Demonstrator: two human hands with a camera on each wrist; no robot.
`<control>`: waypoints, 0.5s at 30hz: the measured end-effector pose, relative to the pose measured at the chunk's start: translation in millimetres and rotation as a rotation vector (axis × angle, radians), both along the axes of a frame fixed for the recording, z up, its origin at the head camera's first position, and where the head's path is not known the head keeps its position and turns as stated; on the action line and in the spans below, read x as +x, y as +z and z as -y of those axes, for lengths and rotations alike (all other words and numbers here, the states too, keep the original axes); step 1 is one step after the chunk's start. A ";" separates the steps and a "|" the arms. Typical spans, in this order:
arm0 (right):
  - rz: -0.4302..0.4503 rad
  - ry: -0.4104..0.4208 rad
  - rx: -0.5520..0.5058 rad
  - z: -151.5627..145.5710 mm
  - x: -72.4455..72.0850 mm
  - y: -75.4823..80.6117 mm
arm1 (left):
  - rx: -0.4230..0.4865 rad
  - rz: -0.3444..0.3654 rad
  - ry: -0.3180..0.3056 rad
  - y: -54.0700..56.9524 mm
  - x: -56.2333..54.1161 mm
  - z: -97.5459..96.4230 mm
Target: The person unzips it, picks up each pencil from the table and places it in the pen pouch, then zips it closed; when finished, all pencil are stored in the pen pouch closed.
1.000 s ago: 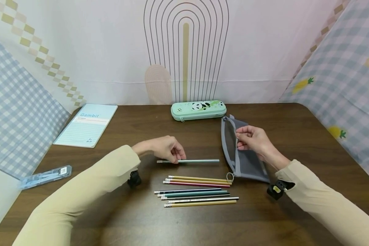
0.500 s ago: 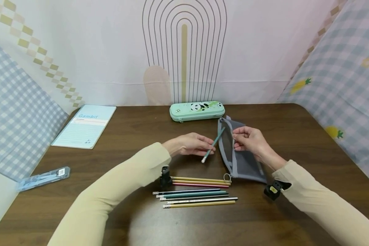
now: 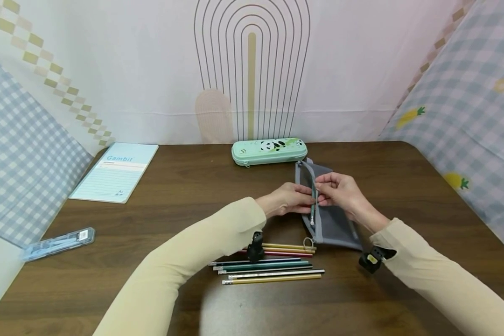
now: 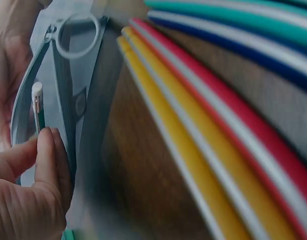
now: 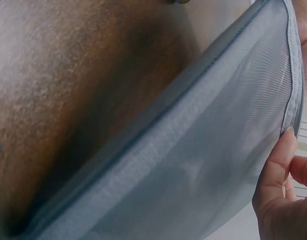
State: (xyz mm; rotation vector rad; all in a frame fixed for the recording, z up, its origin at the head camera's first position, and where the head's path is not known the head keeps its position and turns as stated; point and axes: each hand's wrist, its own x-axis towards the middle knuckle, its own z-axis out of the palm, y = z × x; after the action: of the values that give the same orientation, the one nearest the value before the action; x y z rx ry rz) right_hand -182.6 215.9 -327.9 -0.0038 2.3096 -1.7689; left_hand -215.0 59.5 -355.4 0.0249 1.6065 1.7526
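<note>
A teal pencil point(image 4: 40, 107) with a white eraser end is pinched in my left hand point(image 3: 289, 199), inside the mouth of the grey mesh zip pouch point(image 3: 338, 224). In the left wrist view its eraser end stands up between the two zipper edges, above the thumb and fingertips. My right hand point(image 3: 342, 192) pinches the pouch's right zipper edge and holds the mouth apart. In the right wrist view that thumb and finger grip the zipper tape point(image 5: 293, 75). A ring pull point(image 3: 308, 243) hangs at the pouch's near end.
Several pencils point(image 3: 273, 278) lie in rows on the wooden table in front of the left forearm. The mint panda pencil case point(image 3: 269, 151) sits at the back. To the left are a notebook point(image 3: 115, 172) and a clear blue case point(image 3: 60, 243).
My left hand has picked the teal pencil off the table, turned it, and carried it right into the pouch mouth. My right hand stays on the pouch edge.
</note>
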 end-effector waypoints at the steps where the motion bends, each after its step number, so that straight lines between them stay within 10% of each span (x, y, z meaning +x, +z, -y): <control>1: 0.002 -0.001 -0.002 -0.4 0.1 -0.1 | 0.003 -0.002 0.006 -0.5 1.1 -1.3; 7: -0.003 -0.004 0.008 -1.5 -0.2 -1.2 | 0.033 0.006 -0.019 3.6 5.5 5.4; 15: -0.009 -0.023 0.004 -5.6 -0.1 -2.7 | 0.032 -0.063 -0.204 11.2 11.3 49.1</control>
State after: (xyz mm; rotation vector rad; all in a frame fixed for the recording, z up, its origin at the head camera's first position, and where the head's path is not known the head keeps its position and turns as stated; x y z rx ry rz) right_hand -182.8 221.4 -330.6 0.0157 2.3287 -1.7791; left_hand -203.7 10.5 -344.3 0.2534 1.5620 1.6334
